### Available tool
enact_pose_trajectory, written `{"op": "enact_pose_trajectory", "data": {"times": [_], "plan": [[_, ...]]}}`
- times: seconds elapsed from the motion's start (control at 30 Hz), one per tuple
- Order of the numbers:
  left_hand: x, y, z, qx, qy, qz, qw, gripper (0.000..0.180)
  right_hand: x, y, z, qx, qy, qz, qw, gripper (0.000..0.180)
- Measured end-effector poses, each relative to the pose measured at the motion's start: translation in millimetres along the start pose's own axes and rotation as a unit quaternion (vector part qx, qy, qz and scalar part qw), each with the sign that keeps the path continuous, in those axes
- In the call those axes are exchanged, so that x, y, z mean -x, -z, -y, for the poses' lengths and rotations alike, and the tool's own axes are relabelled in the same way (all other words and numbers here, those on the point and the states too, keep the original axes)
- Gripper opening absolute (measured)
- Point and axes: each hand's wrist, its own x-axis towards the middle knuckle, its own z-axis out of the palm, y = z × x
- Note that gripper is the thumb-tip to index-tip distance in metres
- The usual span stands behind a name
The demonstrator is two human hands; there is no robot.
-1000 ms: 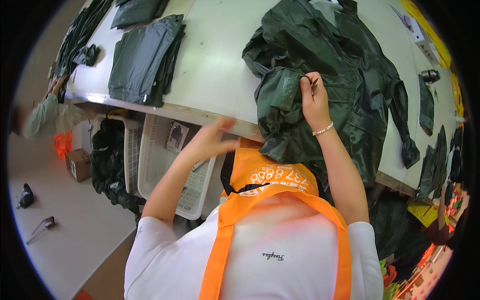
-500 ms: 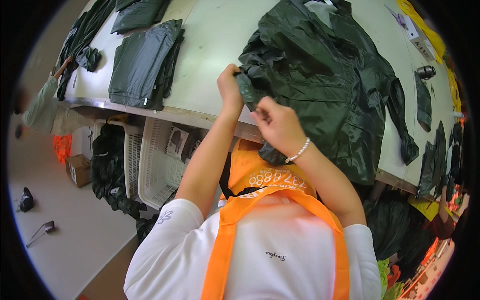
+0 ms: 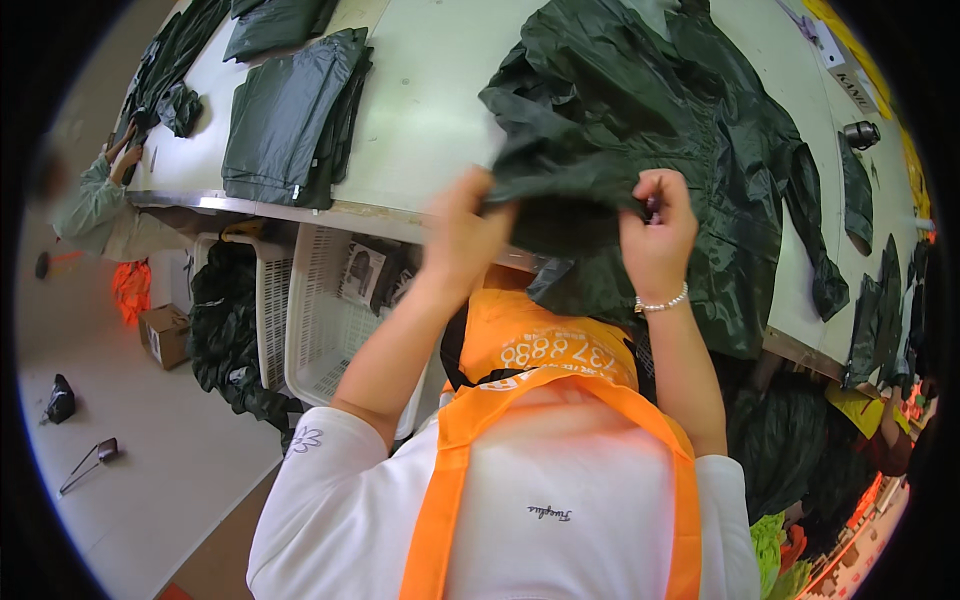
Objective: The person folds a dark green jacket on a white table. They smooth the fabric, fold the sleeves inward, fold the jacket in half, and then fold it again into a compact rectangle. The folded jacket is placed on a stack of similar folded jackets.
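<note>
A dark green, shiny jacket (image 3: 700,140) lies spread over the table, its near part hanging past the front edge. My left hand (image 3: 468,228), blurred by motion, grips the left end of a lifted fold of the jacket. At the other end of that fold, my right hand (image 3: 660,225) is closed on the cloth. A small dark purple thing (image 3: 654,204) shows between the right fingers; its kind I cannot make out. Between the hands the fabric is stretched wide, with a dark hollow beneath it.
The pale table (image 3: 420,110) bears a stack of folded green garments (image 3: 290,120) on the left. Below stand white plastic baskets (image 3: 310,300). A co-worker's sleeve (image 3: 92,200) and hands are at far left. A black cylindrical object (image 3: 861,135) stands on the right.
My hands have moved apart, the right one going right and slightly up. The cloth that was bunched between them is now pulled wide.
</note>
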Motion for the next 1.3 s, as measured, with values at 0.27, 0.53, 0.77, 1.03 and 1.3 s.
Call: {"op": "enact_pose_trajectory", "data": {"times": [0.27,0.53,0.77,1.03,1.3], "plan": [[1.1,-1.9,-20.6,-0.071,-0.198,-0.083,0.974,0.038,15.5,4.3,0.9,-0.01,0.022,0.017,1.0,0.03],[3.5,-2.2,-31.2,-0.033,-0.315,-0.023,0.948,0.025,24.9,20.4,39.3,-0.068,-0.097,0.15,0.982,0.021],[0.1,3.4,-33.5,-0.055,-0.365,0.006,0.929,0.026,16.5,33.2,34.0,-0.08,-0.159,0.244,0.953,0.014],[1.6,3.7,-33.3,-0.044,-0.373,-0.018,0.927,0.026,11.2,24.7,40.9,-0.006,-0.093,0.252,0.963,0.015],[5.8,8.0,-31.4,-0.065,-0.361,-0.026,0.93,0.027,11.7,16.9,40.9,0.028,-0.042,0.219,0.974,0.019]]}}
